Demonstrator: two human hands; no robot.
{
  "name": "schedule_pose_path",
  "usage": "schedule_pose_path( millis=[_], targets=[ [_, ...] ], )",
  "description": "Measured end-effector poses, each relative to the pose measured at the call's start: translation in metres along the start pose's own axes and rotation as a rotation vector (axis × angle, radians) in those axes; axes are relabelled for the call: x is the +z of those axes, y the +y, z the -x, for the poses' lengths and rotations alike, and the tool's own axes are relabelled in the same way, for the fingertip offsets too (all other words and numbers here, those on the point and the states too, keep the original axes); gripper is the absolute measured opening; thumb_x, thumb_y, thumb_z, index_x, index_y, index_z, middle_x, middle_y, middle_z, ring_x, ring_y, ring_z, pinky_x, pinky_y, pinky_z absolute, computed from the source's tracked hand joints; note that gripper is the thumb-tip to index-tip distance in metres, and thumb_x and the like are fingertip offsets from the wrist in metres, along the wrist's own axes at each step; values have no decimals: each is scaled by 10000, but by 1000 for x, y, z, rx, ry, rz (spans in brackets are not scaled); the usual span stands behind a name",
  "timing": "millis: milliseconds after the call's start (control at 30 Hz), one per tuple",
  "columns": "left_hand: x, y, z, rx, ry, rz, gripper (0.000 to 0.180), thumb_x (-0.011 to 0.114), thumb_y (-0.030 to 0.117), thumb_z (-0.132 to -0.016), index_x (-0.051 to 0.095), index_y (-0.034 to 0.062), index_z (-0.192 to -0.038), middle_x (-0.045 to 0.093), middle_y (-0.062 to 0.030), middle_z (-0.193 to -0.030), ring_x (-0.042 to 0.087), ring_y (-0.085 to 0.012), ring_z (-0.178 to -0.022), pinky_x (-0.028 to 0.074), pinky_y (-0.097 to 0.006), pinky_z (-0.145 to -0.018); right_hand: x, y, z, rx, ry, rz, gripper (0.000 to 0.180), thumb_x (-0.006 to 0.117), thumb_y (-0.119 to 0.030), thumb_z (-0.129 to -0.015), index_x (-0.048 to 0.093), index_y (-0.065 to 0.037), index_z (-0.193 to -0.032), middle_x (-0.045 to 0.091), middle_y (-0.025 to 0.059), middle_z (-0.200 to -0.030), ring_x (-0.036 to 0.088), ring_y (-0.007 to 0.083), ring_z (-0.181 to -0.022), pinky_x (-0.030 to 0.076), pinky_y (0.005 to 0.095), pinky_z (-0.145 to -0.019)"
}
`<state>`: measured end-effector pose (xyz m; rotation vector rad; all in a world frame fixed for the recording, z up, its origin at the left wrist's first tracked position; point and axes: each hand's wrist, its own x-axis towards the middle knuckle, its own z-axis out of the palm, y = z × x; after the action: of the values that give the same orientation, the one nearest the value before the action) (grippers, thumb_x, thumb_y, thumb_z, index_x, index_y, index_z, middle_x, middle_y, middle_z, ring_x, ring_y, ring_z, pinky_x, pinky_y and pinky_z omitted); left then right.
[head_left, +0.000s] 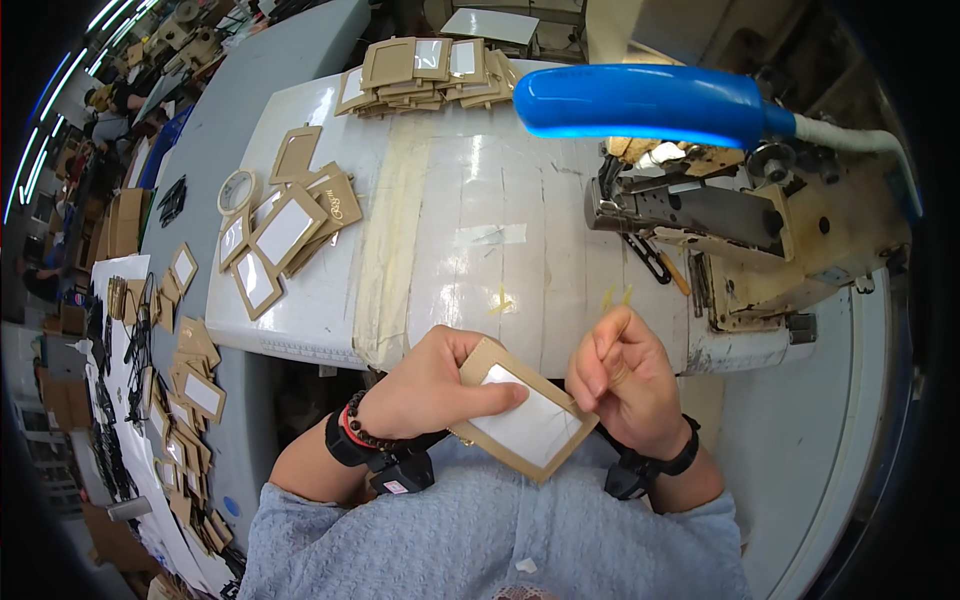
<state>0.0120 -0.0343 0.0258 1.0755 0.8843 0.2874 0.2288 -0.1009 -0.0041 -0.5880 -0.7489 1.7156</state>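
Left hand (425, 385): gripping 1 tan holder (528, 412) (thumb over window (545, 425)) | right hand (628, 380): fingers curled beside it, hold unclear

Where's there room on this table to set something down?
The table's middle, between cream tape strip and the machine, is mostly bare, with small scraps. Crowded: left of the strip, with tan frames; far edge, with a frame pile.
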Motion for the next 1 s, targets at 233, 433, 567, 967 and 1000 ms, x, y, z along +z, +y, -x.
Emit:
schedule_pose_path(
  millis=[233, 433, 567, 967, 1000],
  targets=[
    [-3, 0, 1, -10, -47, -36, 146, 764, 101, -796, 698, -5, -871, 691, -25, -793, 620, -81, -717, 499, -236, -682, -11, -14, -5, -177, 32, 12, 112, 460, -195, -1043, 423, -95, -1007, 476, 15, -747, 375, 82, -595, 336, 233, -564],
    [-3, 3, 1, -16, -52, -61, 148, 768, 100, -797, 698, -5, -874, 692, -31, -795, 625, -86, -725, 501, -238, -685, -16, -23, -3, -252, 96, 24, 108, 454, -183, -1045, 416, -95, -995, 470, 9, -750, 356, 78, -585, 326, 233, -564],
    [-4, 0, 0, -5, -70, -74, 152, 769, 99, -796, 696, -7, -877, 690, -31, -796, 624, -87, -726, 501, -239, -686, -15, -25, -1, -263, 95, 26, 115, 456, -190, -1045, 416, -92, -997, 473, 11, -753, 361, 80, -587, 325, 234, -564],
    [-5, -1, 0, -10, -75, -104, 156, 772, 100, -790, 698, -6, -878, 686, -26, -793, 617, -88, -721, 497, -237, -688, -14, -35, -4, -345, 120, 128, 105, 457, -171, -1044, 430, -82, -996, 488, 15, -743, 385, 84, -604, 337, 230, -574],
    [-5, -1, 0, -13, -82, -96, 159, 774, 102, -789, 698, -6, -877, 686, -26, -793, 617, -89, -721, 498, -237, -687, -11, -32, -3, -317, 105, 128, 104, 457, -171, -1044, 430, -82, -997, 489, 15, -744, 387, 85, -605, 338, 231, -574]
  ],
)
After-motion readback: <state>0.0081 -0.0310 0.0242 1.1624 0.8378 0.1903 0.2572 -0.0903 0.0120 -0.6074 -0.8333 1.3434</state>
